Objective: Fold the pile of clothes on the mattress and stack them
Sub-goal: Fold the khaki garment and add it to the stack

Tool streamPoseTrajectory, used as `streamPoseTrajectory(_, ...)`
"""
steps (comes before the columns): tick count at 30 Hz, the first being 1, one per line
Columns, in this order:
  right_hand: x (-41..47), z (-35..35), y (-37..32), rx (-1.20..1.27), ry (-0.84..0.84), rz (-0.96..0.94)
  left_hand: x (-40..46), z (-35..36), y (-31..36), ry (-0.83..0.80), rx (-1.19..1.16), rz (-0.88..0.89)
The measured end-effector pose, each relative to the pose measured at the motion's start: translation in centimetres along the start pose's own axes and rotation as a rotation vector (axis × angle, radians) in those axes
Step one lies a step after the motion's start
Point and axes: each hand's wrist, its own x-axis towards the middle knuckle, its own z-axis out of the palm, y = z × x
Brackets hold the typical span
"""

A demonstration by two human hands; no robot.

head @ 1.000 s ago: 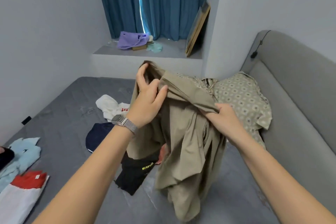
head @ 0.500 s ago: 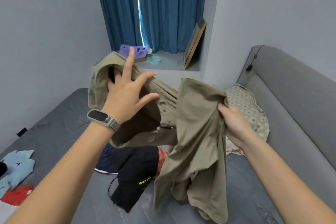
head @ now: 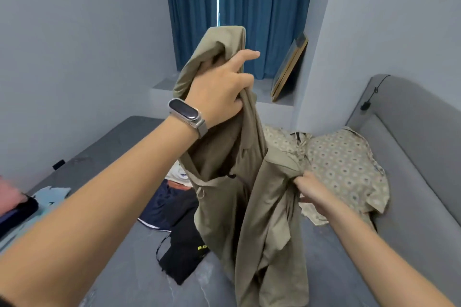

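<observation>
Both hands are closed on the khaki garment [head: 252,207]: left hand [head: 219,92] raised, right hand [head: 311,192] lower, its fingertips hidden; it hangs vertically.

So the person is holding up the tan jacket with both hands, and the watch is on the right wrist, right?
Almost. The head view shows both hands gripping the tan jacket: the left hand lifts it high and the right hand pinches it lower down. But the watch is on the left wrist, not the right.

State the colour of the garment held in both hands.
Khaki-olive garment, plain; head view.
</observation>
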Motion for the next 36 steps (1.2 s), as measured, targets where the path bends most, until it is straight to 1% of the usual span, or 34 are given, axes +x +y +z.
streamPoseTrajectory(2, -0.8, 1.3, -0.2, 0.109, -0.008, -0.008, 0.1, 0.3, 0.7, -0.001, 0.023, 0.025)
streamPoseTrajectory(3, -1.2, 1.8, -0.5, 0.178, -0.035, -0.046, 0.2, 0.4, 1.1, 0.013, 0.034, 0.036)
streamPoseTrajectory(4, -1.7, 2.2, -1.0, 0.241, -0.118, -0.102, 0.4, 0.5, 1.5, 0.029, 0.035, 0.045)
streamPoseTrajectory(5, -2.2, 2.7, -1.6, 0.264, -0.242, -0.152, 0.7, 0.5, 2.0, 0.037, 0.033, 0.058)
streamPoseTrajectory(6, -2.6, 3.4, -2.2, 0.214, -0.338, -0.205, 1.1, 0.6, 2.4, 0.033, 0.034, 0.071)
streamPoseTrajectory(7, -2.8, 4.3, -2.5, 0.112, -0.382, -0.273, 1.4, 0.5, 2.9, 0.027, 0.045, 0.085)
streamPoseTrajectory(8, -2.6, 5.2, -2.5, -0.012, -0.337, -0.354, 1.8, 0.4, 3.2, 0.021, 0.047, 0.094)
streamPoseTrajectory(9, -2.3, 5.8, -2.4, -0.108, -0.252, -0.396, 2.3, 0.5, 3.3, 0.022, 0.036, 0.091)
streamPoseTrajectory(10, -1.9, 6.0, -2.4, -0.129, -0.159, -0.351, 2.6, 0.8, 2.9, 0.022, -0.017, 0.067)
streamPoseTrajectory(11, -1.6, 6.0, -2.4, -0.065, -0.088, -0.274, 2.7, 1.4, 2.3, 0.009, -0.128, 0.018)
streamPoseTrajectory(12, -1.2, 5.8, -2.4, 0.035, -0.037, -0.2, 2.7, 1.9, 1.3, -0.038, -0.275, -0.056)
streamPoseTrajectory(14, -0.5, 4.7, -2.8, 0.283, -0.014, -0.104, 1.8, 3.6, -0.6, -0.17, -0.5, -0.258)
streamPoseTrajectory(16, 0.4, 3.5, -3.7, 0.587, -0.054, -0.05, -0.8, 6.1, -1.5, -0.275, -0.584, -0.599)
streamPoseTrajectory(17, 0.8, 2.9, -4.1, 0.685, -0.089, -0.041, -3.0, 8.1, -1.7, -0.322, -0.599, -0.785)
streamPoseTrajectory(18, 1.2, 2.3, -4.6, 0.72, -0.129, -0.043, -5.1, 9.8, -1.5, -0.395, -0.586, -0.912)
streamPoseTrajectory(19, 1.4, 1.8, -5.2, 0.721, -0.162, -0.053, -7.4, 11.5, -1.1, -0.541, -0.503, -0.929)
streamPoseTrajectory(20, 1.6, 1.4, -5.8, 0.717, -0.186, -0.068, -9.5, 13.0, -0.4, -0.741, -0.426, -0.865)
streamPoseTrajectory(21, 1.6, 1.0, -6.4, 0.722, -0.215, -0.096, -11.6, 14.6, 0.4, -0.988, -0.407, -0.798)
streamPoseTrajectory(22, 1.5, 0.7, -7.0, 0.725, -0.244, -0.127, -13.4, 15.5, 1.6, -1.223, -0.522, -0.771)
streamPoseTrajectory(23, 1.4, 0.5, -7.7, 0.721, -0.273, -0.152, -15.2, 16.9, 2.9, -1.362, -0.763, -0.805)
streamPoseTrajectory(24, 1.3, 0.2, -8.2, 0.706, -0.291, -0.173, -16.5, 18.1, 4.0, -1.363, -1.045, -0.851)
streamPoseTrajectory(25, 1.3, -0.2, -8.6, 0.694, -0.298, -0.186, -17.7, 19.5, 5.1, -1.262, -1.278, -0.846)
streamPoseTrajectory(26, 1.5, -0.7, -8.8, 0.687, -0.296, -0.192, -18.4, 20.3, 6.1, -1.12, -1.397, -0.863)
streamPoseTrajectory(27, 1.5, -1.5, -9.0, 0.673, -0.288, -0.196, -18.5, 21.1, 6.6, -0.974, -1.452, -0.877)
streamPoseTrajectory(28, 1.3, -2.5, -9.2, 0.653, -0.264, -0.199, -18.1, 21.0, 6.7, -0.855, -1.454, -0.921)
streamPoseTrajectory(30, 1.5, -4.8, -8.9, 0.578, -0.161, -0.171, -16.9, 20.1, 5.4, -0.597, -1.492, -1.101)
streamPoseTrajectory(32, 2.0, -7.0, -7.5, 0.402, -0.041, -0.114, -15.8, 19.4, 2.9, -0.346, -1.538, -1.257)
streamPoseTrajectory(33, 2.2, -7.8, -6.6, 0.263, -0.002, -0.09, -15.4, 19.4, 1.4, -0.231, -1.474, -1.287)
streamPoseTrajectory(34, 2.3, -8.4, -5.7, 0.097, 0.017, -0.067, -14.9, 18.9, 0.0, -0.175, -1.356, -1.273)
streamPoseTrajectory(36, 2.4, -8.6, -4.2, -0.149, 0.054, -0.045, -13.3, 18.0, -1.8, -0.144, -1.165, -1.24)
